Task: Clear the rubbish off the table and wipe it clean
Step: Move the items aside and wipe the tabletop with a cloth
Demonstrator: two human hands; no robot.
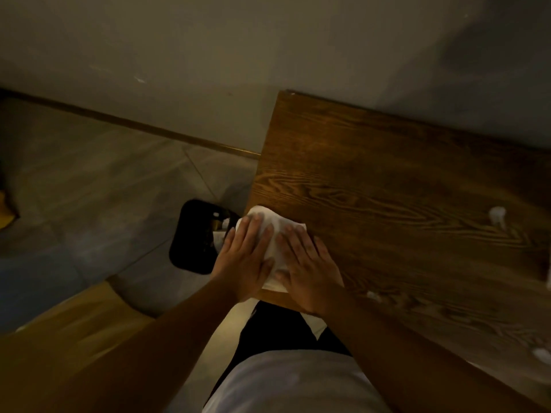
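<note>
A white cloth point(275, 234) lies on the near left corner of the dark wooden table point(387, 180). My left hand point(246, 257) and my right hand point(310, 266) both press flat on the cloth, fingers spread, side by side. The cloth hangs slightly over the table's left edge. Small white scraps of rubbish point(497, 215) lie on the table to the right; another scrap point(374, 295) sits near the front edge, and one more scrap point(541, 353) lies at the far right.
A black bin point(193, 234) with some rubbish inside stands on the tiled floor just left of the table corner. A wall runs behind the table. A wooden seat point(74, 323) is at lower left.
</note>
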